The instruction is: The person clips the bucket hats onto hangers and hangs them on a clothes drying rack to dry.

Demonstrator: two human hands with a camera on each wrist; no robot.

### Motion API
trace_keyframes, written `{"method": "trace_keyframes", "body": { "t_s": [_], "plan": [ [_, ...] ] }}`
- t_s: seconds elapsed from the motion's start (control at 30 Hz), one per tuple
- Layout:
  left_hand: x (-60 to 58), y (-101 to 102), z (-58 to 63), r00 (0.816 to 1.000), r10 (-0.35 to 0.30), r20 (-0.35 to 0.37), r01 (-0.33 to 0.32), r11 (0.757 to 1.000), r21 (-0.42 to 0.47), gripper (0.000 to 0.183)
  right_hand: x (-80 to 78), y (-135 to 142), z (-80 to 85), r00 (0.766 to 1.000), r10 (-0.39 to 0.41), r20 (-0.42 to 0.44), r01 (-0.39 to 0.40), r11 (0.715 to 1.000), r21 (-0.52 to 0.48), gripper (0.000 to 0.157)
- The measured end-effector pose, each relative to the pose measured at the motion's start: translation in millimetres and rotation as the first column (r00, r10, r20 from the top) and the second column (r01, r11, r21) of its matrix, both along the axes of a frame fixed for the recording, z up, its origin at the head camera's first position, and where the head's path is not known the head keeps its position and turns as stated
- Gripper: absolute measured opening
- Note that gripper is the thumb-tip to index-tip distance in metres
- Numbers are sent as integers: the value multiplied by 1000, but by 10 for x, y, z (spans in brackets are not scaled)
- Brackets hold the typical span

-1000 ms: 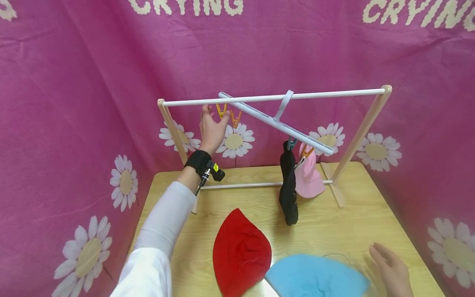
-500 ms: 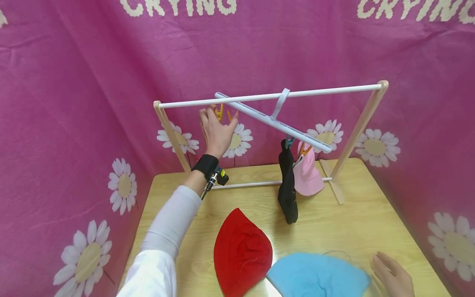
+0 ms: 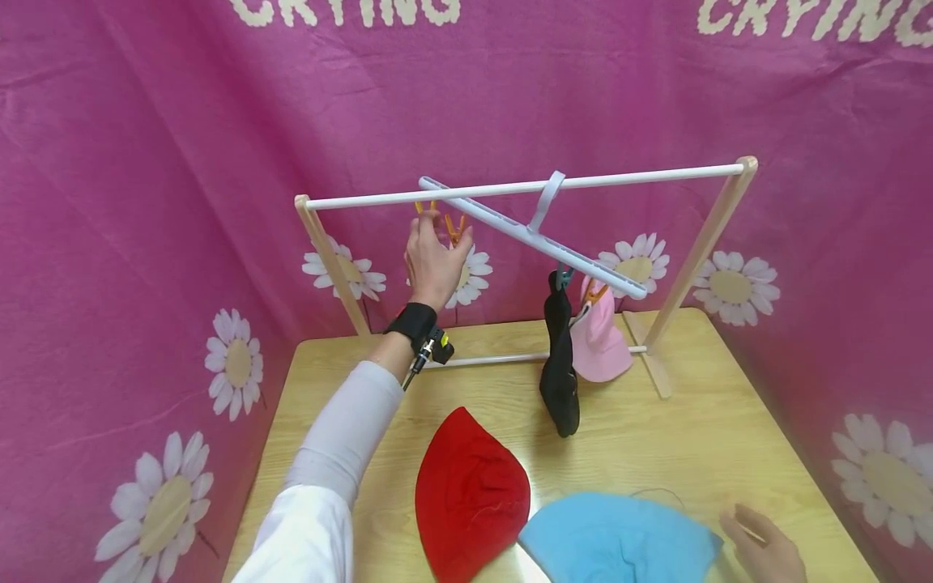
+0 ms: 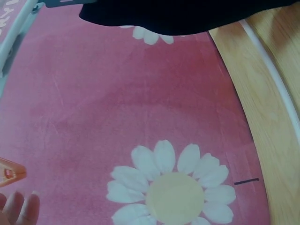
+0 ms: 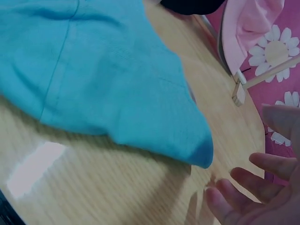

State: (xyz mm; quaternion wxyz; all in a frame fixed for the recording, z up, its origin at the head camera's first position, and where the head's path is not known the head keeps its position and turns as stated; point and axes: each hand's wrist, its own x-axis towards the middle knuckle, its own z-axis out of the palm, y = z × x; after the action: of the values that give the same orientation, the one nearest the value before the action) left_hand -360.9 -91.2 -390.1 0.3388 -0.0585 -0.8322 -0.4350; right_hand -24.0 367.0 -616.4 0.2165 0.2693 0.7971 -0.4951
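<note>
My left hand is raised under the white hanger, fingers and thumb spread. Its thumb is close to an orange clothespin that hangs from the hanger, and a yellow clothespin is just above its fingers. In the left wrist view the fingertips lie just below the orange clothespin. My right hand is low at the right, fingers loosely bent and holding nothing, beside the light blue bucket hat. A red bucket hat lies left of the blue one.
The hanger hooks over the white bar of a wooden-ended rack, tilted down to the right. From its right end hang a black cap and a pink cap, each on a clothespin. Pink flowered cloth surrounds the table.
My left hand has shifted right from beside the yellow clothespin to the orange one. The right hand stays low beside the blue hat, and the view has moved slightly.
</note>
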Motion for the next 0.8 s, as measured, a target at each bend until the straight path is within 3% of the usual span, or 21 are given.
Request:
{"method": "trace_keyframes", "body": {
  "t_s": [0.23, 0.43, 0.6, 0.8],
  "plan": [
    [-38, 13, -31, 1000, 12, 11, -11, 999, -41, 51, 22, -75, -37, 993, 106, -57, -99, 989, 112, 97],
    [-77, 35, -45, 999, 33, 16, -33, 999, 9, 53, -8, -203, -89, 980, 193, -41, -181, 963, 199, 110],
    [-90, 65, -44, 999, 34, 10, -34, 999, 38, 55, -15, -231, -137, 981, 195, -23, -184, 952, 246, 119],
    [-119, 101, -16, 999, 46, 19, -46, 999, 24, 49, 32, -238, -173, 992, 118, 38, -123, 969, 213, 133]
  ]
}}
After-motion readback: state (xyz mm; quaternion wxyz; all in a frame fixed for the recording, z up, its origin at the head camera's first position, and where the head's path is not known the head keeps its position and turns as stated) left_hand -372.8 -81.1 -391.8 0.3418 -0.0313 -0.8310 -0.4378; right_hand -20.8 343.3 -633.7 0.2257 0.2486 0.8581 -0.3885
